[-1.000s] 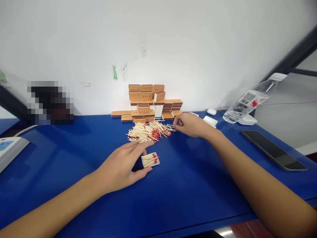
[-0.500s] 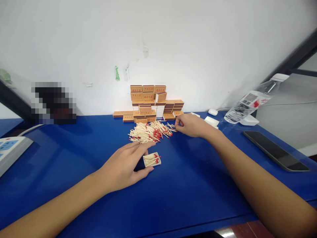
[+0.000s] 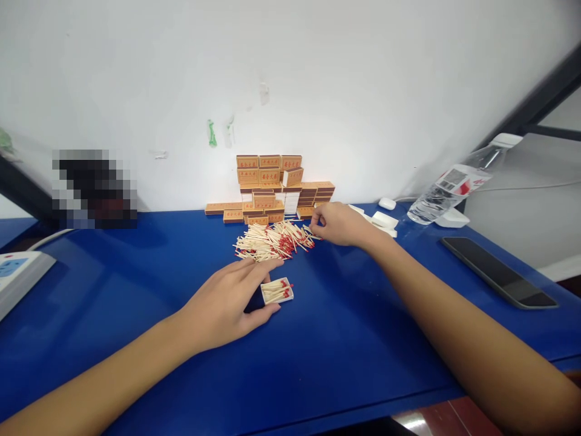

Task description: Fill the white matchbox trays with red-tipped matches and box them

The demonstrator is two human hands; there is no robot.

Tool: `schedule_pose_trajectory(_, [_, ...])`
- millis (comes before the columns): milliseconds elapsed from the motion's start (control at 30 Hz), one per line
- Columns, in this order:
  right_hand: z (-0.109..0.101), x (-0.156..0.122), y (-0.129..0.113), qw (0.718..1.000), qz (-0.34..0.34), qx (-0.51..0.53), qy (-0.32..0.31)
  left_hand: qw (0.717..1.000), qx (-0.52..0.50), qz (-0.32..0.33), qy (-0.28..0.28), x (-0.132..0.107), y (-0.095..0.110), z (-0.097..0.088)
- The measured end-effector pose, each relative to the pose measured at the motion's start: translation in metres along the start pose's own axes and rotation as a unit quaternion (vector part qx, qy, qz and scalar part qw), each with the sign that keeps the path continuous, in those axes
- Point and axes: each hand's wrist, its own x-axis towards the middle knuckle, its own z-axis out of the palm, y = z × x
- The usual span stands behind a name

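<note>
My left hand (image 3: 231, 297) rests on the table, thumb and fingers curved around a small white matchbox tray (image 3: 292, 295). Red-tipped matches (image 3: 275, 292) lie inside that tray, their heads toward the right. Just beyond it spreads a loose heap of matches (image 3: 267, 239). At the heap's right edge is my right hand (image 3: 338, 224), its thumb and forefinger pinched together low among the outlying matches. What sits between those fingertips is too small to make out.
Behind the heap, orange matchboxes (image 3: 270, 175) stand stacked against the wall. White empty trays (image 3: 385, 220), a white case (image 3: 387, 203), a tilted water bottle (image 3: 458, 181) and a phone (image 3: 497, 272) are on the right. A white power strip (image 3: 27, 278) lies left.
My right hand has shifted slightly left, closer to the heap of matches. The left hand still holds the tray in place. The whole view has shifted slightly.
</note>
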Motion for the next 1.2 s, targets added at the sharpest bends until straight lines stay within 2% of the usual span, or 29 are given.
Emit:
schedule_pose_trajectory(233, [0.001,0.002,0.002,0.999,-0.012,0.018,-0.027,1.0,-0.011,0.003,0.013,-0.001,-0.002,0.003])
schedule_pose_trajectory(467, [-0.002,0.0,0.008,0.998,-0.015,0.025,-0.049,1.0,0.003,0.002,0.0,0.0,0.0,-0.001])
schedule_pose_trajectory(800, [-0.011,-0.006,0.019,0.998,-0.039,0.023,-0.051,1.0,0.009,0.01,0.0,0.0,-0.001,0.001])
schedule_pose_trajectory(1000, [-0.005,-0.003,0.021,0.992,-0.05,0.044,-0.107,1.0,0.001,0.008,0.013,-0.001,-0.002,0.002])
schedule_pose_trajectory(1200, [-0.005,-0.007,0.018,0.987,-0.024,0.049,-0.148,1.0,0.011,0.011,0.011,-0.001,-0.003,0.002])
